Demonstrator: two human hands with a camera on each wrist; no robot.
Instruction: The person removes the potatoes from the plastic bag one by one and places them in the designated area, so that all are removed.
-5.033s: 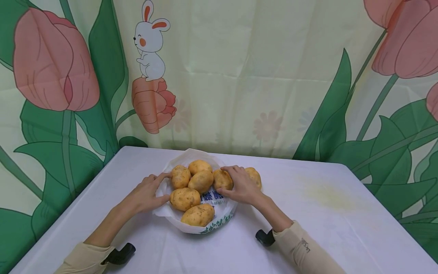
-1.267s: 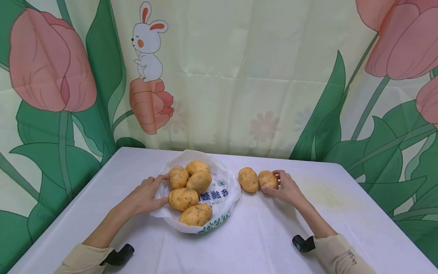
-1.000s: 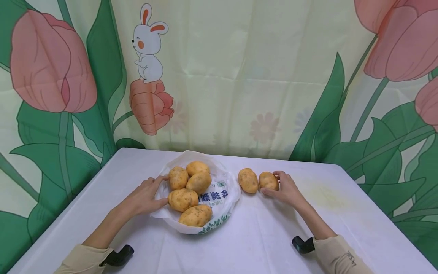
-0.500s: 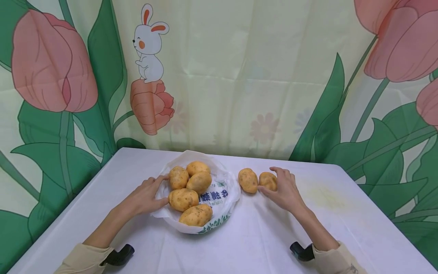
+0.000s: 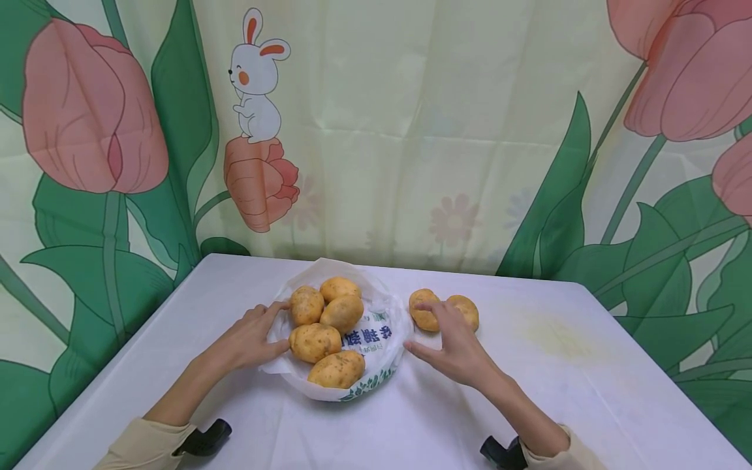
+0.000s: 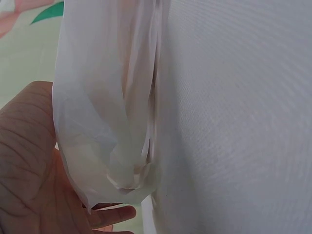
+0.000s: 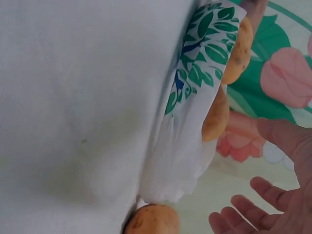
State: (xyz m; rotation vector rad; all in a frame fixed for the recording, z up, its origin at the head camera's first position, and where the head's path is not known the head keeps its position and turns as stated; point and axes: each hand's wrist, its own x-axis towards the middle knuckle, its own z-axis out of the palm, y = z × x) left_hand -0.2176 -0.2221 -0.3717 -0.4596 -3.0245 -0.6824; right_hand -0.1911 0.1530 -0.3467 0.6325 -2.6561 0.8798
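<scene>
Several yellow potatoes lie in a white plastic bag, its rim spread wide and blue and green print showing. My left hand rests on the bag's left edge, thumb and index finger spread beside the nearest potatoes. In the left wrist view the bag's outer side covers part of that hand. Two potatoes sit on the table right of the bag: one is partly behind my right hand, the other is just beyond it. That hand holds nothing; its fingers and thumb are apart, near the bag's right rim.
A white cloth covers the table, with a faint yellowish stain at the right. Behind it hangs a curtain printed with tulips and a rabbit. Black wrist devices are strapped at both sleeves.
One potato went from the bag to the table with my right hand, beside another. The hand then let go and moved left towards the bag. My left hand stays at the bag's edge.
</scene>
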